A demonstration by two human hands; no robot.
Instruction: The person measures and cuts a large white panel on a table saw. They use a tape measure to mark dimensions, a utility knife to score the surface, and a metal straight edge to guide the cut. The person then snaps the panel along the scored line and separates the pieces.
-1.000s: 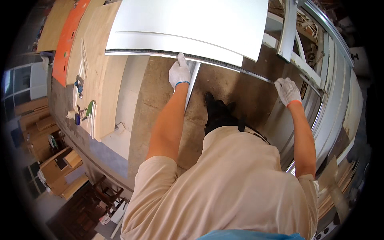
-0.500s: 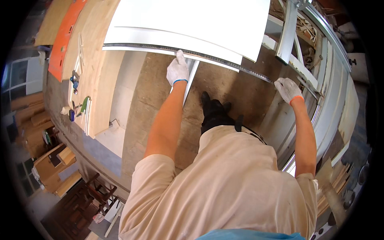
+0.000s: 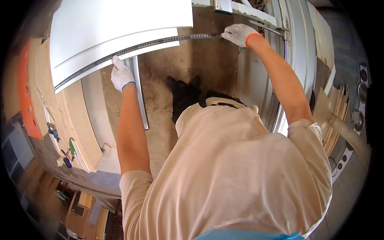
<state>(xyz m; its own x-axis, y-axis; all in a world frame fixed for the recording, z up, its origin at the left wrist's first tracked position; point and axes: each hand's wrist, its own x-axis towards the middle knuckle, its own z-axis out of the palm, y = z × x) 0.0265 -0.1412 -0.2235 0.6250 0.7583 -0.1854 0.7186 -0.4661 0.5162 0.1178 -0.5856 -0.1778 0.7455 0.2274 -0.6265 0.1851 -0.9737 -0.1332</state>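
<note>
A large white board [image 3: 124, 20] fills the upper left, with a slimmer white strip [image 3: 160, 46] along its near side. Along that near edge runs a long, thin grey steel ruler [image 3: 172, 39], its right part jutting past the board into the air. My left hand [image 3: 122, 76], in a white glove with a blue cuff, is closed at the edge, thumb over the ruler; its other fingers are partly hidden. In a white glove with an orange cuff, my right hand [image 3: 241, 35] pinches the ruler's right end, off the board.
A metal leg or rail [image 3: 138, 96] runs below the board. To the left lie pale wooden planks [image 3: 78, 124], an orange panel [image 3: 30, 96] and small tools [image 3: 66, 160]. Metal machine frames [image 3: 298, 52] stand to the right. My shoes [image 3: 182, 82] are on the brown floor.
The view has turned and shifted, so the board, ruler and both hands appear farther left and tilted. Both hands still keep to the ruler, the right at its end.
</note>
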